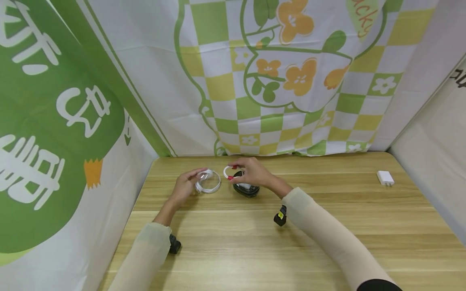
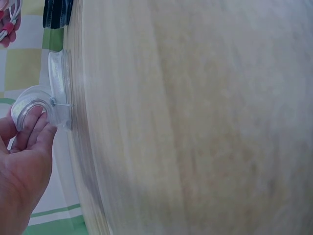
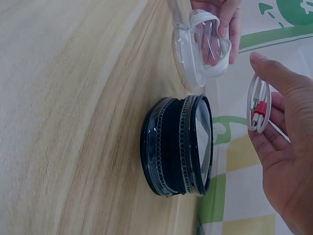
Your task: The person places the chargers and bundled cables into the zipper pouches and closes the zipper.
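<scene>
My left hand (image 1: 183,188) grips the edge of a small round clear zip case (image 3: 190,61) with white trim. The case stands unzipped at the back of the table, its lid raised under my fingers, its other half on the wood. To its right, my right hand (image 1: 256,173) pinches a coiled white cable (image 3: 253,105) bound with red ties. The coil is held in the air beside the clear case. Below my right hand, a round black zip case (image 3: 171,147) with a clear top sits on the table; something white shows through its top.
A white charger plug (image 1: 385,178) lies at the far right of the wooden table (image 1: 225,246). Printed cloth (image 1: 309,133) hangs behind the back edge. More cloth (image 1: 83,173) hangs along the left side.
</scene>
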`<state>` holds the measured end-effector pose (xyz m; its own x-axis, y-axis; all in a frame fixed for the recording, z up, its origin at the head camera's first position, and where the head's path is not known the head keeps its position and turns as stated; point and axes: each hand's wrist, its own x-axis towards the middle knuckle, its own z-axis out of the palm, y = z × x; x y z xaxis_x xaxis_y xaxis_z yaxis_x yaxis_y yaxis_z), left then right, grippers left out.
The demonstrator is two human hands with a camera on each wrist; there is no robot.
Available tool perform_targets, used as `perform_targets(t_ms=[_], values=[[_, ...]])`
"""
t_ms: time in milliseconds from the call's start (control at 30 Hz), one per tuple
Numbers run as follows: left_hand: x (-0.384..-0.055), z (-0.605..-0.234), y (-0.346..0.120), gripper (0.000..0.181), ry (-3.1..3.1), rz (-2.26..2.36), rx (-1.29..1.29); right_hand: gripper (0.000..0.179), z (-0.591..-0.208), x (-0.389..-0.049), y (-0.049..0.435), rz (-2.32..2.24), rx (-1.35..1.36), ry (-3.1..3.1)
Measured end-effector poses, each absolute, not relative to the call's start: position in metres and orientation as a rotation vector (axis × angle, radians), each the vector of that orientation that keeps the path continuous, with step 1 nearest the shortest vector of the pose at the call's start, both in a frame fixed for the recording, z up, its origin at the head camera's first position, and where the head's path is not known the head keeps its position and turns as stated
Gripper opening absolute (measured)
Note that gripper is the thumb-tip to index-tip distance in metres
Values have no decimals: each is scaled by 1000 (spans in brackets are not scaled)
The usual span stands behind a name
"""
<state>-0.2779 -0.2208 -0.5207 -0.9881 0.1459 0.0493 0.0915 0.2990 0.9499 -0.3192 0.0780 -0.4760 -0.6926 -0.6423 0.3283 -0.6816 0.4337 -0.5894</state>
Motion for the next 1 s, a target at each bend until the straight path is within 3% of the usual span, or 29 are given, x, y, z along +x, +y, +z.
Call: perform_targets(t_ms=[1000], values=[[-278, -521, -220, 36, 2512, 1789, 249, 60, -490, -316, 36, 1233, 1240, -2610]])
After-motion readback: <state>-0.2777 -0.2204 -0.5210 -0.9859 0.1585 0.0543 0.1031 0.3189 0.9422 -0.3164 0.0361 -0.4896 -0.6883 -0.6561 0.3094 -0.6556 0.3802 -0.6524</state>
